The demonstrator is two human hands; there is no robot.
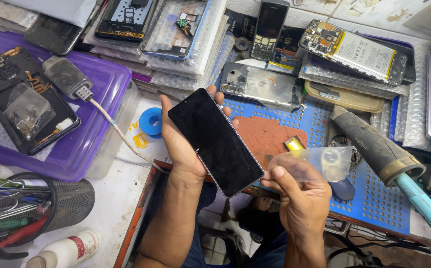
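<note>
Both hands are raised over the front edge of a cluttered repair bench: the left hand [183,141] is wrapped from beneath around a black smartphone [215,141], whose dark screen is turned up and whose long axis is tilted from upper left to lower right, while the right hand [302,196] is closed on a clear plastic film [317,164], pinched between thumb and fingers just beside the phone's lower right corner. At the far left, a black mesh tool cup [69,198] filled with scissors and tweezers is seen, and a white bottle [69,248] is laid on its side below it. Above these, a purple plastic tray [96,124] is set, on which an opened phone back [24,99] and a grey charger plug [66,77] with its pale cable are rested. A blue tape roll [152,121] is placed on the white bench just left of the held phone. Behind the hands, stacks of bubble wrap [195,59] topped with phone frames are piled, and a black keypad phone [269,30] is leaned near the back. A blue perforated work mat [374,198] is spread under the right hand, with a reddish-brown pad [262,136] on it partly hidden by the phone. Farther right, an opened phone with its battery exposed [357,49] is laid on more bubble wrap, and a hot-air tool [389,159], with a dark grip and a light blue handle, is stretched across the mat toward the lower right corner.
</note>
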